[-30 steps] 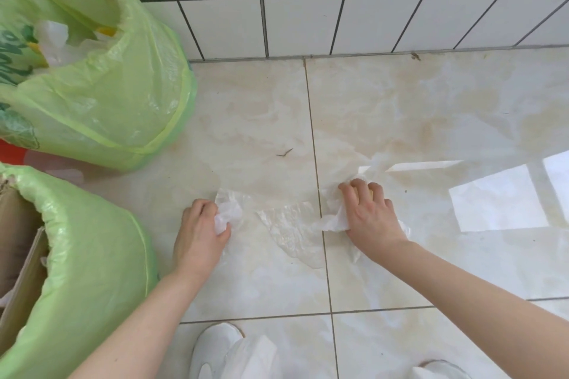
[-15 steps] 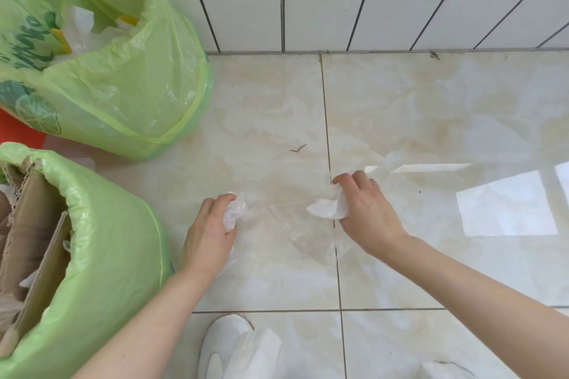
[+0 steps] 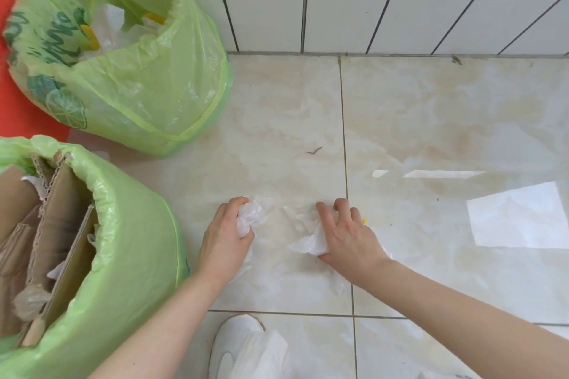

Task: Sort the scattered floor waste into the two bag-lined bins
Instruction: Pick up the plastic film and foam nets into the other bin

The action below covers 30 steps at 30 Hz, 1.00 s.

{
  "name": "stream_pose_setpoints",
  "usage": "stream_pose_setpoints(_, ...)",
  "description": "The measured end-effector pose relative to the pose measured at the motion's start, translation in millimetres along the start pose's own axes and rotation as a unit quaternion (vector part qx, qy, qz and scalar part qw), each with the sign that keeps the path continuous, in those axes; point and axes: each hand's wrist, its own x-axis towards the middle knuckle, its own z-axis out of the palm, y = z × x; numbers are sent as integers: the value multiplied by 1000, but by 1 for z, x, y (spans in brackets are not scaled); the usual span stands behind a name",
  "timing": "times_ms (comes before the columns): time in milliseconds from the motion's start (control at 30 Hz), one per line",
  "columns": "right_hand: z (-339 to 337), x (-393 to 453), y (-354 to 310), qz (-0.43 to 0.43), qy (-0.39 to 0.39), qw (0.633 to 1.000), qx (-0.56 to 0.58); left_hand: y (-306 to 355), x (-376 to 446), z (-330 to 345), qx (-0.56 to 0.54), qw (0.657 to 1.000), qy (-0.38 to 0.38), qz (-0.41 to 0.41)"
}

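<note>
Cream marble-patterned floor tiles [image 3: 431, 120] carry the work area, bounded at the rear by a white tiled wall [image 3: 385, 18] with dark grout.

Left hand [image 3: 226, 240]: palm down, low over the floor. The fingers and thumb are curled round a crumpled wad of thin white plastic [image 3: 248, 218], which bulges out between fingertips and thumb. More clear film trails out from under the heel of this hand.

Right hand [image 3: 346, 234]: palm down, fingers bent and spread, fingertips on the floor. It gathers a second crumpled piece of white plastic [image 3: 311, 243] under the palm; the piece projects to the left past the thumb. A small yellow fragment [image 3: 364, 220] shows just beside the outer fingers. Whether this hand touches the fragment cannot be determined.

Between the two hands, a clear, nearly transparent sheet of film [image 3: 292, 215] lies flat on the floor.

Bins: two bins lined with light green bags stand to the left of the hands. The far bin [image 3: 147, 92], next to the wall, carries a printed green bag and contains white plastic and yellow items. The near bin [image 3: 129, 255] contains upright sheets of corrugated cardboard [image 3: 61, 224] and some crumpled film.

Other items: a small dark twig-like scrap [image 3: 314, 150] lies on the floor beyond the hands. A white shoe [image 3: 234, 344] is visible at the bottom edge. An orange-red surface [image 3: 18, 108] shows behind the far bin.
</note>
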Motion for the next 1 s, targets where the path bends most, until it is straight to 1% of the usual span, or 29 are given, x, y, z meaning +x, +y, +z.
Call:
stream_pose_setpoints(167,-3,4,0,-33,-8,998,-46,2,3,-7,-14,1000,22,-1)
stream_pose_setpoints(200,-6,6,2,-45,-22,998,-40,4,4,-11,-19,999,32,3)
stream_pose_setpoints(267,-11,8,8,-52,-14,998,-14,10,6,-16,-31,998,47,3)
stream_pose_setpoints(333,-29,13,9,-57,11,998,31,21,11,-25,-61,996,71,-3)
stream_pose_setpoints(400,-57,22,7,-41,46,993,97,36,16,-35,-107,990,92,-13)
stream_pose_setpoints(500,-111,38,-4,-22,97,970,222,66,29,-59,-160,978,125,-40)
stream_pose_setpoints(600,-161,53,-16,-33,134,941,308,99,44,-97,-239,949,184,-90)
stream_pose_setpoints(667,-194,60,-29,-41,156,925,345,120,50,-127,-313,923,199,-103)
stream_pose_setpoints(700,-210,64,-37,-47,165,919,356,128,51,-141,-331,916,202,-101)
stream_pose_setpoints(800,-248,79,-62,-59,180,904,382,141,53,-181,-331,914,224,-68)
stream_pose_setpoints(867,-266,91,-79,-58,192,884,422,143,56,-207,-299,918,258,-38)
stream_pose_setpoints(1000,-290,119,-114,-72,208,844,489,133,78,-256,-234,919,315,-36)
